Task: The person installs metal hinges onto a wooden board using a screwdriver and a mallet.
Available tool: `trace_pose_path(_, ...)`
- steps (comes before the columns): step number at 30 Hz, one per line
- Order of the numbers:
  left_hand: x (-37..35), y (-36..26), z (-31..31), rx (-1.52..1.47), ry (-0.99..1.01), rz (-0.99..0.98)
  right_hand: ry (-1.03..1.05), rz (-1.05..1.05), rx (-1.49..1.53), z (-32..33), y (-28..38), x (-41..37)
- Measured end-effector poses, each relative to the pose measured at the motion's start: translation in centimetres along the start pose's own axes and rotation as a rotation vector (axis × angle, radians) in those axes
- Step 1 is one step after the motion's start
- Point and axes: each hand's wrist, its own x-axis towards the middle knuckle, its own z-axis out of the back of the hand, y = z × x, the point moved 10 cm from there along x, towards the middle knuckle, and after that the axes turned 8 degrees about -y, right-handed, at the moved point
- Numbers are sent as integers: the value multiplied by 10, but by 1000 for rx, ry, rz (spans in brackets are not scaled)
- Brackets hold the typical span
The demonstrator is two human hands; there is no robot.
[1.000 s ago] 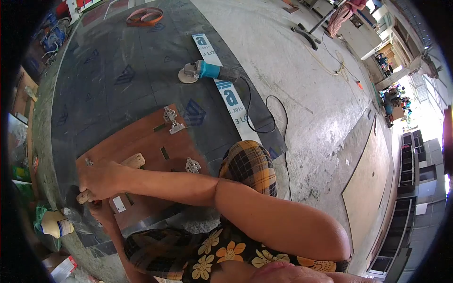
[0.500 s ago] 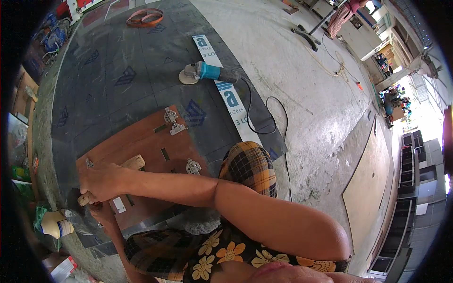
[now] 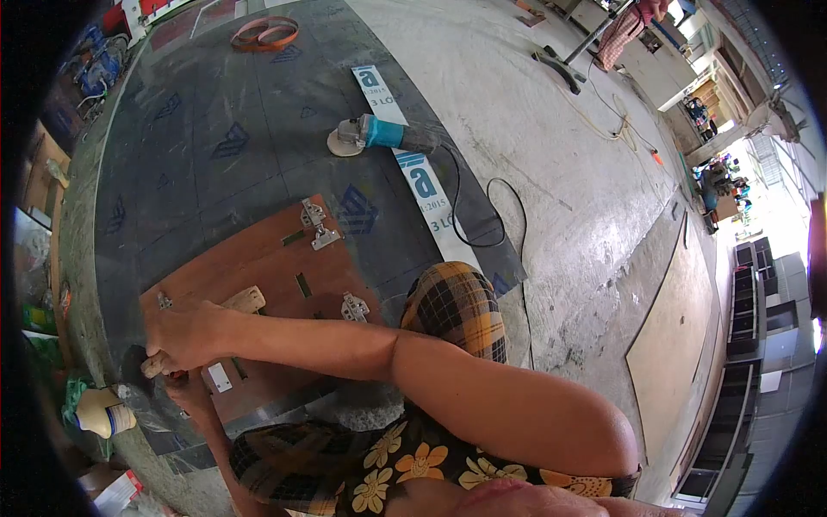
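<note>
A reddish-brown panel (image 3: pixel 250 258) with metal hinges (image 3: pixel 320 226) lies on the dark sheet. Over its lower left corner, my right hand (image 3: pixel 188 338) is closed around a light wooden handle (image 3: pixel 155 364). A dark rounded piece (image 3: pixel 133 362) shows just left of that handle; whether they are joined is unclear. Close below, my left hand (image 3: pixel 187 392) is closed at the panel's edge, partly hidden by my right hand, and what it grips cannot be made out. Another wooden piece (image 3: pixel 247 301) lies on the panel beyond my right forearm.
An angle grinder (image 3: pixel 370 135) rests across a white printed strip (image 3: pixel 424 189), its black cord looping right. Orange-brown bands (image 3: pixel 264 33) lie at the sheet's far end. A cream container (image 3: pixel 105 412) stands at the left. Another person (image 3: pixel 622 39) is at the far right.
The dark rounded piece beside the wooden handle shows more, slightly higher. My hands have hardly moved, and the view has shifted very slightly.
</note>
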Motion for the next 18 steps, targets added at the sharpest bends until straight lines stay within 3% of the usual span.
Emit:
trace_pose_path(3, -1, 0, 11, 198, -134, -38, 17, -21, 31, -8, -7, 3)
trace_pose_path(6, -5, -27, 4, 180, 113, 135, 15, -45, 33, -4, -7, 1)
trace_pose_path(10, -4, -34, 5, 80, 47, 71, -78, -12, 77, 6, -7, 2)
trace_pose_path(13, -6, -43, 10, 124, -5, 85, 76, -170, 152, 8, -19, 0)
trace_pose_path(16, -4, -40, 2, -89, 14, 55, -38, -176, 36, 13, -40, 2)
trace_pose_path(18, -4, -63, -2, -214, 85, 35, -276, 42, -108, -10, -69, 8)
